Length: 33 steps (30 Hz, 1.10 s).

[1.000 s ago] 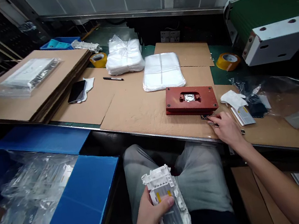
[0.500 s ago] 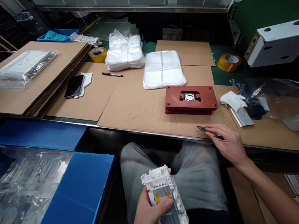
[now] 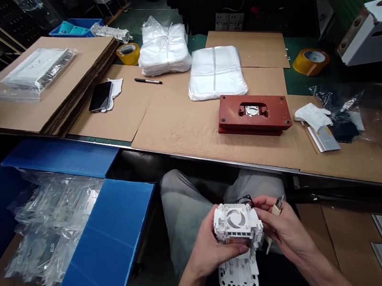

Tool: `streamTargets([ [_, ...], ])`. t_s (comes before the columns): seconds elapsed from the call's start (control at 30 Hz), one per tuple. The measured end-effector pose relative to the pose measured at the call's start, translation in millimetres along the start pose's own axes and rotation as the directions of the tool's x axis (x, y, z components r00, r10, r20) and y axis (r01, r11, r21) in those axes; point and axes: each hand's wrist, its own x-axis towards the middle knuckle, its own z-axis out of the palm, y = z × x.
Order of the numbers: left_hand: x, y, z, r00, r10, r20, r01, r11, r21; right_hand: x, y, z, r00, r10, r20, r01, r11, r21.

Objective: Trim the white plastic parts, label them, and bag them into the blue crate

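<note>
Over my lap I hold a white moulded plastic part (image 3: pixel 237 237) upright, its round fan-shaped opening facing me. My left hand (image 3: pixel 208 251) wraps its left side, thumb pressed on the front. My right hand (image 3: pixel 286 229) is against the part's right side and pinches a small metal tool (image 3: pixel 278 205), tweezers by the look of it, whose tip sticks up between the fingers. On the bench ahead lies a red metal fixture plate (image 3: pixel 253 114) with a silver insert in its middle.
A blue bin (image 3: pixel 99 273) at my left holds bagged white parts (image 3: pixel 49 223). On the cardboard-covered bench (image 3: pixel 174 131) lie stacks of clear bags (image 3: pixel 215 72), a phone (image 3: pixel 100 96), a pen (image 3: pixel 148 80), two tape rolls (image 3: pixel 310 60), a white glove (image 3: pixel 313 115).
My right hand left the bench edge with the small tool and came down to the white part. My left hand tilted the part upright, its fan end toward me.
</note>
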Motion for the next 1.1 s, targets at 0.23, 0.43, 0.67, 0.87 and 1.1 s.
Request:
streamTargets([
  [0.23,-9,0,17.7,0.945,-0.055,-0.322,0.029,0.996,-0.086,-11,-11,-11,0.901,-0.377,-0.217,0.327,0.916,-0.231],
  [0.43,-11,-2,22.9,0.86,0.037,-0.51,-0.066,0.997,-0.04,-34,-7,6,0.476,-0.61,0.634,0.88,0.329,-0.343],
  [0.67,-17,6,20.0,0.84,0.083,-0.536,-0.149,0.985,-0.082,-35,-20,11,0.489,-0.503,0.712,0.863,0.395,-0.314],
  [0.87,-21,16,18.1,0.855,0.126,-0.504,-0.173,0.984,-0.048,-30,-33,13,0.914,-0.172,0.366,0.339,0.821,-0.461],
  [1.1,-24,19,19.0,0.88,0.166,-0.446,-0.169,0.985,0.033,-18,-33,14,0.887,0.114,0.447,0.085,0.912,-0.401],
])
